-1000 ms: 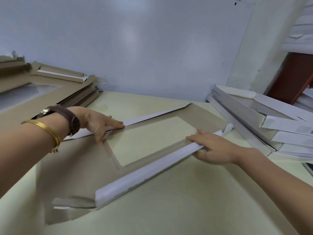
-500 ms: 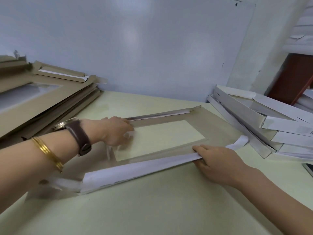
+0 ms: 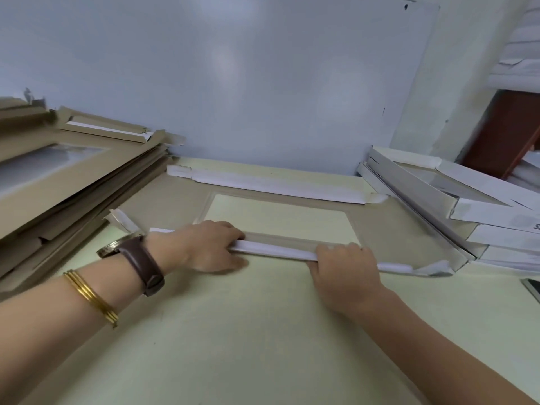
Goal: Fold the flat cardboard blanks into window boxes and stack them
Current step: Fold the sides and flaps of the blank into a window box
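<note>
The cardboard blank [image 3: 394, 229] lies flat on the counter [image 3: 263, 331]. The left grip [image 3: 204, 247] and right grip [image 3: 344, 267] both clasp its near flap [image 3: 274, 251], seemingly half-raised. Folded boxes [image 3: 467, 206] are stacked at right, flat blanks [image 3: 73, 182] at left.

Brown window blank [image 3: 394, 229] lying flat, both long white-faced flaps raised, flat blanks [image 3: 73, 182] piled left, folded boxes [image 3: 482, 214] stacked right
</note>
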`<action>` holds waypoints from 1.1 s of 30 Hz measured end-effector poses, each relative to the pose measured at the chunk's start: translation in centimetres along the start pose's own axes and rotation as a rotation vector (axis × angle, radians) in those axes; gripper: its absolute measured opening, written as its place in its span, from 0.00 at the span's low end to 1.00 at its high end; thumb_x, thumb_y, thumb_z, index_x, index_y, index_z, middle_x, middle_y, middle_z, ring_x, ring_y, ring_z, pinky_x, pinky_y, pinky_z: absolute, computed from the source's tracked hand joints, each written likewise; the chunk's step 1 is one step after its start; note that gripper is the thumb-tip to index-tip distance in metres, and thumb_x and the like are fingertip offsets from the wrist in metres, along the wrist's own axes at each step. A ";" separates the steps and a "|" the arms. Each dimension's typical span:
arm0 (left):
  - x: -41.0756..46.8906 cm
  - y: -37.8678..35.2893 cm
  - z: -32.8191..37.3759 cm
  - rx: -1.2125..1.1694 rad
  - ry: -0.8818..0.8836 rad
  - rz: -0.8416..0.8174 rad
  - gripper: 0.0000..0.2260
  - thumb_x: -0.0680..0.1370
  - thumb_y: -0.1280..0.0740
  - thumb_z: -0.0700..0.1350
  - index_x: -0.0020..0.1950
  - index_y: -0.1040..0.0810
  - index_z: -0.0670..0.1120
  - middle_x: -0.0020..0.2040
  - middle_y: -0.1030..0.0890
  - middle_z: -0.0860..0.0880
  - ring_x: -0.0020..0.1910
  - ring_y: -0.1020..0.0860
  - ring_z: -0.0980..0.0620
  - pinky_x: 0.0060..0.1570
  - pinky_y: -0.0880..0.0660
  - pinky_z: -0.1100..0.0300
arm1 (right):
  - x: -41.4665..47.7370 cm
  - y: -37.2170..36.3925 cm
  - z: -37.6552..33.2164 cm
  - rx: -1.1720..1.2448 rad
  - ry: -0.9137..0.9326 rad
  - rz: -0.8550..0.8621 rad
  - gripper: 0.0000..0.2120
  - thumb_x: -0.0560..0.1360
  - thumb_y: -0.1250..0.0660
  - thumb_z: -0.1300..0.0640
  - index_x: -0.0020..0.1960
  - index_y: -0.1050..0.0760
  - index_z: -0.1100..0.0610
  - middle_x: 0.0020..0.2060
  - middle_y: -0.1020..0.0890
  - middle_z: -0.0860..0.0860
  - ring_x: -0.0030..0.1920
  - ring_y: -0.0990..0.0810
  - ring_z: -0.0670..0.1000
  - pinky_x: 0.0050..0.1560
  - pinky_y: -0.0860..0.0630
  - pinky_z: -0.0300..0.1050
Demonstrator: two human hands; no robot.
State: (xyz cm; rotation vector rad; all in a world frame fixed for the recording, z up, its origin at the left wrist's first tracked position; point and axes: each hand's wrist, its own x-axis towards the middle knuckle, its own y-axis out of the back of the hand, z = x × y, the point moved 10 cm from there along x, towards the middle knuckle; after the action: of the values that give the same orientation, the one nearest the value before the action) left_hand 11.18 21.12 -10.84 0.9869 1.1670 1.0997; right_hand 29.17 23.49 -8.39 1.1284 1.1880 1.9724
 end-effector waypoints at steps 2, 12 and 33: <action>0.1 0.3 -0.4 -0.030 -0.007 0.084 0.18 0.80 0.40 0.56 0.68 0.30 0.54 0.64 0.28 0.53 0.64 0.29 0.48 0.63 0.31 0.50 | 0.5 -1.4 0.4 0.042 -0.027 -0.069 0.14 0.80 0.47 0.46 0.53 0.27 0.53 0.49 0.20 0.52 0.51 0.24 0.55 0.49 0.37 0.47; -0.7 1.6 -0.6 -0.017 -0.017 0.304 0.14 0.66 0.39 0.57 0.46 0.26 0.51 0.44 0.25 0.54 0.46 0.27 0.50 0.47 0.36 0.56 | 0.0 -1.1 2.0 0.243 -0.018 -0.042 0.10 0.72 0.41 0.48 0.51 0.30 0.51 0.44 0.26 0.45 0.48 0.28 0.51 0.51 0.39 0.45; -2.5 2.2 0.0 0.096 0.008 0.548 0.07 0.74 0.38 0.48 0.44 0.36 0.50 0.44 0.22 0.49 0.46 0.25 0.41 0.37 0.33 0.56 | -1.3 0.3 2.6 0.223 0.046 -0.028 0.10 0.74 0.34 0.60 0.35 0.32 0.57 0.33 0.22 0.55 0.36 0.24 0.61 0.35 0.31 0.50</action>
State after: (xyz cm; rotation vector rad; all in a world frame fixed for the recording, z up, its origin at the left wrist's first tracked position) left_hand 10.73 19.06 -8.21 1.4290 0.9838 1.4838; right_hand 32.01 23.41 -7.90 1.1729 1.4692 1.8888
